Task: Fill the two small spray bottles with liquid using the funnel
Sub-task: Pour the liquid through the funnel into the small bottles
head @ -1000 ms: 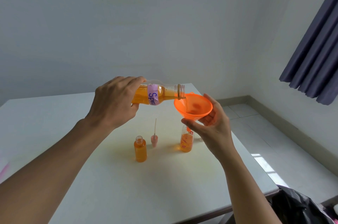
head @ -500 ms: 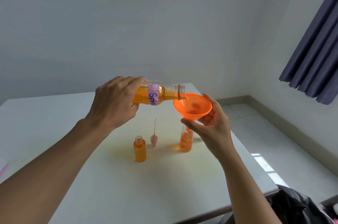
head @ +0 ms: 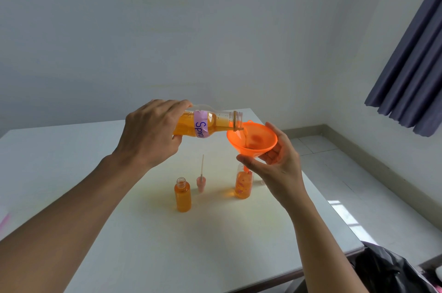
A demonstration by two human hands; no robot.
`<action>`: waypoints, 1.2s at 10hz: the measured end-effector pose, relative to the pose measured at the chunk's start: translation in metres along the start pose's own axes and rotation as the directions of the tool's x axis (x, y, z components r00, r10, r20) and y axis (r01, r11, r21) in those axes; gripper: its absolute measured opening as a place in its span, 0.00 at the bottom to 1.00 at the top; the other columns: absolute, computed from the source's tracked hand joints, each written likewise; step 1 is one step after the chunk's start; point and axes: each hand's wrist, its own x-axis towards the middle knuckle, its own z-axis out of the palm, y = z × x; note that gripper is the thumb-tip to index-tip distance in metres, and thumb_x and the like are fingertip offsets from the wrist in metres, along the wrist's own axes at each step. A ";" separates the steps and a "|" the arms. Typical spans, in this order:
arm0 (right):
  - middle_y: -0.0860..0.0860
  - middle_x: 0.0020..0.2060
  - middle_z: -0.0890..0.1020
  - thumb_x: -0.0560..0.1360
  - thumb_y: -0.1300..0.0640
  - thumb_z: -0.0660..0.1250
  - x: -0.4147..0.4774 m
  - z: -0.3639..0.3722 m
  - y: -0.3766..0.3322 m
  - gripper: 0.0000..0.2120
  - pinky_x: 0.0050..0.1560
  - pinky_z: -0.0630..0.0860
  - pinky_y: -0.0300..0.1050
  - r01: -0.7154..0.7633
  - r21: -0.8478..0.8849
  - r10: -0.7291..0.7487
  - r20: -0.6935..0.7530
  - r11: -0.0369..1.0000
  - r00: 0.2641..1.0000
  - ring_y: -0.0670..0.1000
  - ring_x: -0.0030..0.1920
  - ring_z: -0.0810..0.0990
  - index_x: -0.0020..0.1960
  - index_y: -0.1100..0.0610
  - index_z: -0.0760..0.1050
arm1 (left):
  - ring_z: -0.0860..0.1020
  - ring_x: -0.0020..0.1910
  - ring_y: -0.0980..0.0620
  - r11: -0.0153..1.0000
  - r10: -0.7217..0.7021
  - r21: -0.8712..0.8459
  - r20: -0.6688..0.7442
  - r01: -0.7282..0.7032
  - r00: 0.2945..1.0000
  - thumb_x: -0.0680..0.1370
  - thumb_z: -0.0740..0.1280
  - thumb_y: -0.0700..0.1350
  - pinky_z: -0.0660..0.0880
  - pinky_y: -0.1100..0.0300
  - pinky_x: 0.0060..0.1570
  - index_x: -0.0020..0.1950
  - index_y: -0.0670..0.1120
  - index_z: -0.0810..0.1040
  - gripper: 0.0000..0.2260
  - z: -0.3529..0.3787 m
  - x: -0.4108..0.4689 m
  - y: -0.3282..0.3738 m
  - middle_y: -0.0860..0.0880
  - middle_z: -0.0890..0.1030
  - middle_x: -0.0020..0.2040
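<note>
My left hand (head: 149, 133) grips a large clear bottle (head: 208, 124) of orange liquid with a purple label, tipped sideways so its mouth rests over the orange funnel (head: 252, 138). Liquid runs into the funnel. My right hand (head: 278, 166) holds the funnel from below, its spout set in the neck of the right small spray bottle (head: 243, 184), which is largely filled with orange liquid. The left small spray bottle (head: 183, 194) stands open and nearly full of orange liquid. A pink spray cap with its dip tube (head: 201, 179) lies on the table between the two small bottles.
The white table (head: 167, 245) ends close to the right of the right bottle, with tiled floor beyond. A dark bag (head: 392, 271) sits by the table's near right corner. A blue curtain (head: 416, 72) hangs at the right wall. Something pink shows at the left edge (head: 3, 222).
The liquid level in the right small bottle has risen slightly as the pouring goes on. Both hands hold nearly the same pose.
</note>
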 end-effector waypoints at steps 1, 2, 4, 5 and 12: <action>0.34 0.55 0.82 0.61 0.59 0.86 0.000 -0.001 0.001 0.46 0.50 0.80 0.32 -0.001 0.000 0.001 0.001 1.000 1.000 0.38 0.55 0.84 0.74 0.47 0.69 | 0.82 0.50 0.38 1.000 0.002 -0.001 0.001 -0.002 1.000 0.63 0.81 0.43 0.80 0.46 0.43 0.66 0.44 0.76 0.32 0.000 0.000 0.000 0.42 0.83 0.55; 0.35 0.55 0.82 0.61 0.59 0.86 0.000 -0.001 0.002 0.46 0.51 0.81 0.34 -0.005 0.001 0.005 -0.002 1.000 1.000 0.39 0.55 0.84 0.74 0.46 0.69 | 0.82 0.49 0.39 1.000 0.003 0.000 0.000 -0.003 1.000 0.63 0.81 0.43 0.80 0.46 0.42 0.66 0.44 0.76 0.32 0.001 0.000 0.000 0.43 0.83 0.55; 0.44 0.61 0.81 0.61 0.57 0.86 0.001 0.000 0.002 0.46 0.54 0.82 0.40 0.000 0.009 0.000 0.001 1.000 1.000 0.43 0.56 0.85 0.74 0.45 0.69 | 0.82 0.50 0.39 1.000 0.002 0.005 -0.001 -0.002 1.000 0.63 0.81 0.43 0.80 0.47 0.42 0.66 0.44 0.76 0.32 0.001 0.001 -0.001 0.43 0.83 0.55; 0.45 0.62 0.81 0.61 0.57 0.87 0.001 0.000 0.003 0.47 0.54 0.83 0.42 0.001 0.011 -0.001 0.003 1.000 1.000 0.44 0.57 0.85 0.74 0.45 0.69 | 0.81 0.50 0.39 1.000 -0.003 0.006 0.000 0.003 1.000 0.64 0.81 0.43 0.79 0.47 0.42 0.66 0.45 0.76 0.32 0.001 0.001 -0.001 0.43 0.83 0.55; 0.43 0.61 0.80 0.61 0.55 0.86 0.002 0.000 0.003 0.47 0.51 0.81 0.36 0.011 0.004 -0.011 -0.002 1.000 1.000 0.41 0.56 0.84 0.74 0.45 0.69 | 0.81 0.50 0.39 1.000 -0.002 0.006 -0.004 0.002 1.000 0.64 0.81 0.43 0.79 0.47 0.43 0.66 0.44 0.76 0.32 -0.001 0.002 -0.002 0.43 0.83 0.56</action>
